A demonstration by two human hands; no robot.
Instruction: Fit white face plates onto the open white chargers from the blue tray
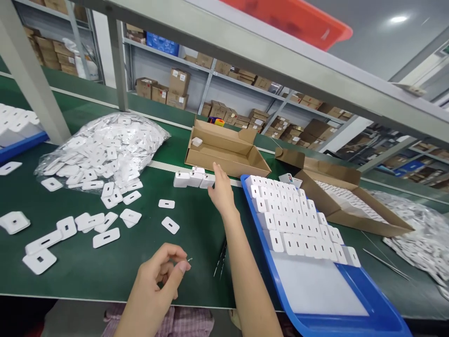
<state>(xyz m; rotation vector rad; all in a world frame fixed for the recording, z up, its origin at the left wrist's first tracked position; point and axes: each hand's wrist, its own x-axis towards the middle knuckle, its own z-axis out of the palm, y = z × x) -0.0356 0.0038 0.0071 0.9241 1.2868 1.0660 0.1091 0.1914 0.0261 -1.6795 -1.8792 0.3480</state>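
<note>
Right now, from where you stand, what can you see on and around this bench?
green workbench: one, green, under everything
blue tray: one, blue, right of centre
white slotted blocks: dozens, white, in rows on the tray, a few beside it
white slotted cards: many, white, scattered left
clear plastic bags: two, holding cards, left and far right
cardboard boxes: two, brown, open, far side
tweezers: one pair, dark, between the hands
right hand: one, bare, beside the loose blocks
left hand: one, bare, fingers curled, near the bench's front edge
</note>
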